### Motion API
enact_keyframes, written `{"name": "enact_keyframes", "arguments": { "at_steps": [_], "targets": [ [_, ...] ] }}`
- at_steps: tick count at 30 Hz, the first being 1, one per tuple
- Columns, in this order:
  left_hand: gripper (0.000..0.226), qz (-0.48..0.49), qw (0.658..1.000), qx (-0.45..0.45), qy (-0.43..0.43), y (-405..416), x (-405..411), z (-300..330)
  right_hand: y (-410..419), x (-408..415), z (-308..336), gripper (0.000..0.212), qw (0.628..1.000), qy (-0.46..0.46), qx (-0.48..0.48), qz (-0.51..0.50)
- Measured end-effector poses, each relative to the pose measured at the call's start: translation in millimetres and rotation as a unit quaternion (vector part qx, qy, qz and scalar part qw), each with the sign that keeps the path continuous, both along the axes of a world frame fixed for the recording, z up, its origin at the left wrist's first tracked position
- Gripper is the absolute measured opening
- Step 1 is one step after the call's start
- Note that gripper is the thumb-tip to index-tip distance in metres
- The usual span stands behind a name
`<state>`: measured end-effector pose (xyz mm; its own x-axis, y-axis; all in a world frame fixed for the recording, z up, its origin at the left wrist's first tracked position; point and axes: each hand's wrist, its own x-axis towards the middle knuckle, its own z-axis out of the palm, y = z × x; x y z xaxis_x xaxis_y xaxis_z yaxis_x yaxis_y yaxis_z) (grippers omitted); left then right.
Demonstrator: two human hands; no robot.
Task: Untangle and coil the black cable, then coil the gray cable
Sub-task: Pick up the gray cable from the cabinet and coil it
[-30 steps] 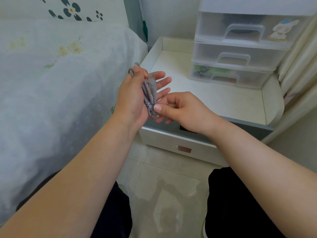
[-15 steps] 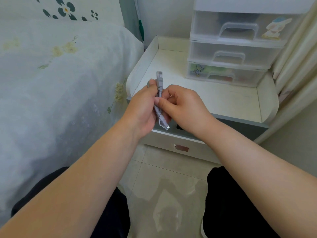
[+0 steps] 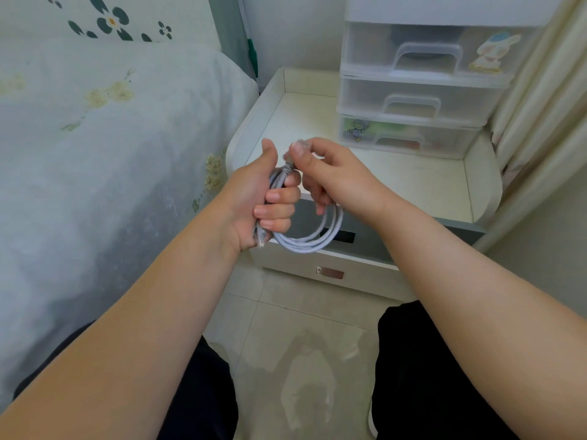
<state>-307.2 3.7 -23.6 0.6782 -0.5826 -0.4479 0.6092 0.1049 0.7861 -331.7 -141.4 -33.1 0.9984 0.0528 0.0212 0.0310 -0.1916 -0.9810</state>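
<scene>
Both your hands hold the gray cable (image 3: 313, 239): your left hand (image 3: 265, 198) is fisted around the gathered loops, your right hand (image 3: 333, 176) pinches what looks like one plug end. Its coil hangs in front of the nightstand (image 3: 444, 185), beside the bed (image 3: 111, 138).

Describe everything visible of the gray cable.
The gray cable is thin, pale gray and looks rubbery, gathered into several round loops hanging in the air in front of the nightstand. The left hand fists one side of the coil, a clear plug poking out below. The right hand pinches the other plug end at the top.
</scene>
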Motion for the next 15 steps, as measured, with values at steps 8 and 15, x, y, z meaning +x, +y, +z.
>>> {"name": "enact_keyframes", "arguments": {
  "at_steps": [8,15],
  "targets": [
    [0.045,0.082,0.984,0.11,-0.115,-13,-2,-13,6,8,-11,0.05,0.992,-0.004,0.037,-0.119],
    [0.046,0.011,0.971,0.146,-0.187,-6,-4,-8,-3,13,-11,0.035,0.974,0.026,0.116,-0.194]
  ]
}}
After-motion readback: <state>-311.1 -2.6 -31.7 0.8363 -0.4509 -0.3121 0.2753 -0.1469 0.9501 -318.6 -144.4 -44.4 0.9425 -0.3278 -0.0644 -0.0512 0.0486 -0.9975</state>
